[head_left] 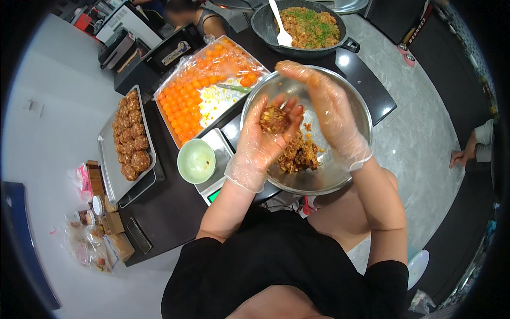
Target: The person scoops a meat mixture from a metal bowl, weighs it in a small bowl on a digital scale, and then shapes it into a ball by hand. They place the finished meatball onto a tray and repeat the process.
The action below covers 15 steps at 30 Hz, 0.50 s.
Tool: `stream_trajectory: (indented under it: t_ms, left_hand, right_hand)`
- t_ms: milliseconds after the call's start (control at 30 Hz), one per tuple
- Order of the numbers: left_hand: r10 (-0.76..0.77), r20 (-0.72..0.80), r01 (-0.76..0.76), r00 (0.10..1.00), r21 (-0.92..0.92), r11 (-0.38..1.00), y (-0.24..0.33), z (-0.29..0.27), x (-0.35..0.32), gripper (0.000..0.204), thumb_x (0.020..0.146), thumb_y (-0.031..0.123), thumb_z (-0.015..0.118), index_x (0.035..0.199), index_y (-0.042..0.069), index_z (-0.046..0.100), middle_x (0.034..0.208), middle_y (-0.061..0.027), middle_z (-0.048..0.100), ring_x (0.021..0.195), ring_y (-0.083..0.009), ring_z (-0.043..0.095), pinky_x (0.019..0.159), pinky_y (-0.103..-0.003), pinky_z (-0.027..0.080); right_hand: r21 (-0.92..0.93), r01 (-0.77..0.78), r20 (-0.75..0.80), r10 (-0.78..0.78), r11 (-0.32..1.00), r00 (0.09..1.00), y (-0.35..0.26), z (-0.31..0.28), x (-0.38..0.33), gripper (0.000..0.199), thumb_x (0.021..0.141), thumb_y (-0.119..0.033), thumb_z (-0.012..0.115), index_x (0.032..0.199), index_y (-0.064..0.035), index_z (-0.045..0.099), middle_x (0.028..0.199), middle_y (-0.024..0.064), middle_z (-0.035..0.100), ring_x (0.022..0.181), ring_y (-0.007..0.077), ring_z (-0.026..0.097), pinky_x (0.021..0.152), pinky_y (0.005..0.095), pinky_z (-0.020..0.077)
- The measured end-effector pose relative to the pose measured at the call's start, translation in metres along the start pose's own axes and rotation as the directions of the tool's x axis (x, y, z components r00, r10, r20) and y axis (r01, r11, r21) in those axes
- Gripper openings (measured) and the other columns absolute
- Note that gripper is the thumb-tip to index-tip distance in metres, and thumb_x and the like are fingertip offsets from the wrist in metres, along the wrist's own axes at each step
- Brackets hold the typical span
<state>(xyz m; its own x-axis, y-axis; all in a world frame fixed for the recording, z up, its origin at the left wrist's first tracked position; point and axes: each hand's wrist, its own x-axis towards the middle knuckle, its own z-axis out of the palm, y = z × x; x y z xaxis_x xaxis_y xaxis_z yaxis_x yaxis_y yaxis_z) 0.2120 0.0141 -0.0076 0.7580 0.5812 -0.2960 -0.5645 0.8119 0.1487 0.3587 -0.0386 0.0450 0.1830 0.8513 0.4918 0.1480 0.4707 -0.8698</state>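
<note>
My left hand [254,144], in a clear plastic glove, cups a round brown ball of chunky filling [274,120] in its palm, fingers curled up around it. Raised beside it is my right hand [330,109], also gloved, with its fingers stretched out and nothing in it. Both hands are over a large steel mixing bowl [363,114]. Loose reddish-brown filling [299,155] lies in a heap at the bottom of this bowl, partly hidden behind my left hand.
Left of the bowl, a pale green bowl [196,161] stands on a scale [222,142]. Beyond are a film-covered tray of orange balls [180,109] and a tray of brown filling balls [130,141]. A pan of filling [308,26] with a white spatula [284,37] stands behind. Another person [210,21] is at far left.
</note>
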Motion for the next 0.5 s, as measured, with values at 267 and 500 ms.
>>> stream_trajectory:
  t_ms: [267, 500]
  left_hand:
    - [0.2, -0.061, -0.194, 0.978, 0.085, 0.977, -0.006, 0.018, -0.003, 0.04, 0.099, 0.02, 0.049, 0.133, 0.001, 0.047, 0.121, -0.0146, 0.059, 0.113, -0.0238, 0.057, 0.099, -0.037, 0.047]
    - [0.2, 0.216, -0.256, 0.956, 0.269, 0.928, -0.029, 0.027, -0.009, 0.048, 0.105, 0.029, 0.026, 0.145, 0.002, 0.03, 0.144, -0.0171, 0.041, 0.129, -0.0263, 0.047, 0.108, -0.04, 0.04]
  right_hand:
    - [-0.561, 0.293, 0.075, -0.305, 0.774, 0.949, 0.009, 0.0, -0.003, 0.031, 0.089, -0.022, 0.062, 0.112, -0.0019, 0.065, 0.106, 0.0157, 0.067, 0.106, 0.0319, 0.062, 0.096, 0.0413, 0.0458]
    - [-0.675, 0.389, 0.283, -0.267, 0.626, 0.921, 0.016, 0.012, -0.015, 0.043, 0.084, -0.022, 0.059, 0.124, -0.007, 0.061, 0.124, 0.0128, 0.061, 0.128, 0.0342, 0.049, 0.113, 0.0596, 0.0152]
